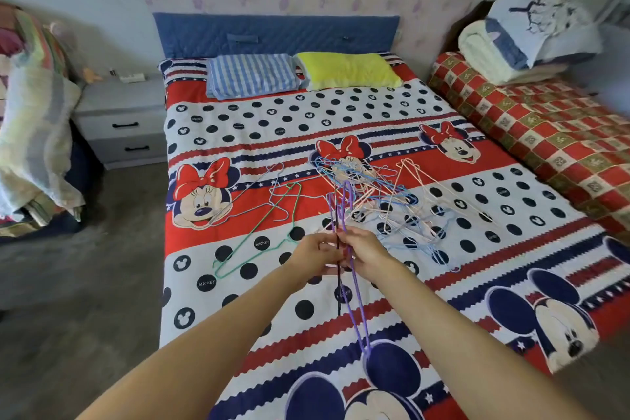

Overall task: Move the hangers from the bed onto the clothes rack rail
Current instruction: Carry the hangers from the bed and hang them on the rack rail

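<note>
Both my hands meet above the bed (238, 327), gripping a small bunch of thin wire hangers, purple and dark (354, 310), held edge-on with hooks pointing away. My left hand (315, 257) and my right hand (363, 254) pinch the bunch near its necks. A tangled pile of several blue, white and pink hangers (385, 201) lies on the bedspread just beyond my hands. A green hanger (269, 232) and a pale hanger (259, 194) lie to the left of the pile. No clothes rack is in view.
Two pillows, striped blue (250, 75) and yellow (347, 70), lie at the blue headboard. A grey nightstand (122, 126) stands left of the bed. A second bed with red checked cover (545, 133) and folded bedding (525, 37) adjoins on the right. Piled bedding (30, 133) sits far left.
</note>
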